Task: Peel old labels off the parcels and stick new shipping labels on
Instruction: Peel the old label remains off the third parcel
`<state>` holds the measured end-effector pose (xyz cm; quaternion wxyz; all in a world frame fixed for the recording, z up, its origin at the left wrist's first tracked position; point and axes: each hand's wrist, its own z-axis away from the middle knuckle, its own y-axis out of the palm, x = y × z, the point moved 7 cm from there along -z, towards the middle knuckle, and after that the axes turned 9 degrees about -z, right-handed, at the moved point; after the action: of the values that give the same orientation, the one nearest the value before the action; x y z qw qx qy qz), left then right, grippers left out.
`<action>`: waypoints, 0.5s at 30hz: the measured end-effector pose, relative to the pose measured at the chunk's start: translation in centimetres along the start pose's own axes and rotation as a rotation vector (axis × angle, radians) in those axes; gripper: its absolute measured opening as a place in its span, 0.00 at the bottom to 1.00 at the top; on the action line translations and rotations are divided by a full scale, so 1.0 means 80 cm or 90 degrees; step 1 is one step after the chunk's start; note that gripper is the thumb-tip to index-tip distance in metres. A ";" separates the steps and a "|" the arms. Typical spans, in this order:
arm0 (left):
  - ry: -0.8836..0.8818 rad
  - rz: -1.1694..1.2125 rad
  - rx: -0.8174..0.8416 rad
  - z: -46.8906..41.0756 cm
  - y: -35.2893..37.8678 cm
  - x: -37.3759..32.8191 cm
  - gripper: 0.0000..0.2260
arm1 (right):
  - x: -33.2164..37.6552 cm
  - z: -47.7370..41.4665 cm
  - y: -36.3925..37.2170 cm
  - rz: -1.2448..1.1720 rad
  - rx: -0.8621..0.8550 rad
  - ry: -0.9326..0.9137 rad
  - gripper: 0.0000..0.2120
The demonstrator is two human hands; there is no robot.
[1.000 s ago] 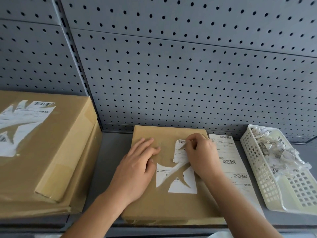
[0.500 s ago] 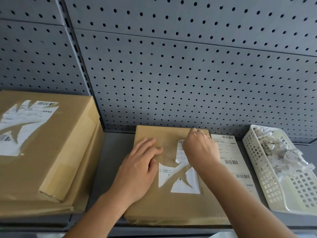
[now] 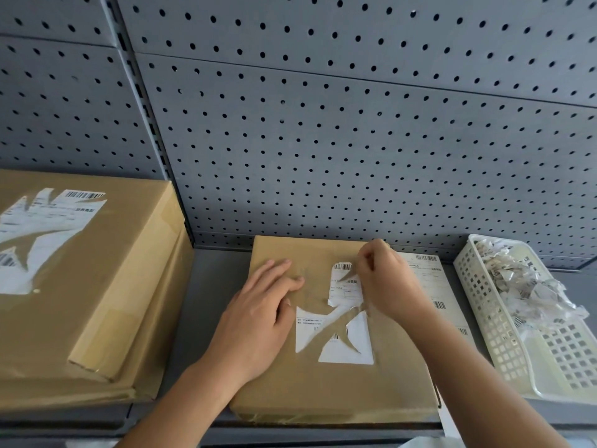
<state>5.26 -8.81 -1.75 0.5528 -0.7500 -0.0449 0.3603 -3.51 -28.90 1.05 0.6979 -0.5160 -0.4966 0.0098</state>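
On grey shelf [image 3: 210, 302], in front of pegboard [image 3: 323, 140]: small parcel [image 3: 323, 383] lies flat at centre, near shelf edge. Old label [image 3: 347, 355] sits on its top face, torn to ragged white bits w/ bare brown gaps. Partly peeled, not done.

L hand [image 3: 258, 324] lies flat on parcel just left of label, fingers straight & close together, pressing down. Prob. pins the box so the pull doesn't drag it.

R hand [image 3: 387, 282] is over label's upper right part, fingers curled, thumb & fingertips pinched together on what looks like a thin strip of the old label. Strip itself is hard to make out.

New label sheet [image 3: 429, 279] lies flat along parcel's right edge, seemingly partly tucked under it, w/in reach for sticking.

White basket [image 3: 478, 318] at far right holds crumpled label scraps [image 3: 523, 282]. Dump spot close to the peeling hand.

Bigger parcel [image 3: 97, 286] at left, apart from small one; its own label [image 3: 42, 227] is also half torn.

Judgement: step = peeling. Several bits left, new label not yet on. Risk: paper tears into slivers, so a low, slow pull is needed.
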 end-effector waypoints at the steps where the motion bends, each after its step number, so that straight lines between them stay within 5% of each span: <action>1: 0.000 -0.001 0.000 0.000 0.000 0.000 0.16 | -0.001 0.001 -0.003 -0.014 -0.008 -0.008 0.06; 10: -0.004 -0.003 0.002 0.000 0.000 0.001 0.16 | 0.006 0.003 0.012 0.148 -0.034 -0.039 0.06; 15: -0.007 -0.006 0.008 0.000 -0.002 -0.001 0.17 | -0.001 0.003 0.014 0.037 0.042 -0.014 0.06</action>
<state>5.27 -8.77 -1.61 0.5590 -0.7443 -0.0490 0.3622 -3.11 -28.25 0.16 0.7083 -0.5069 -0.4885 0.0525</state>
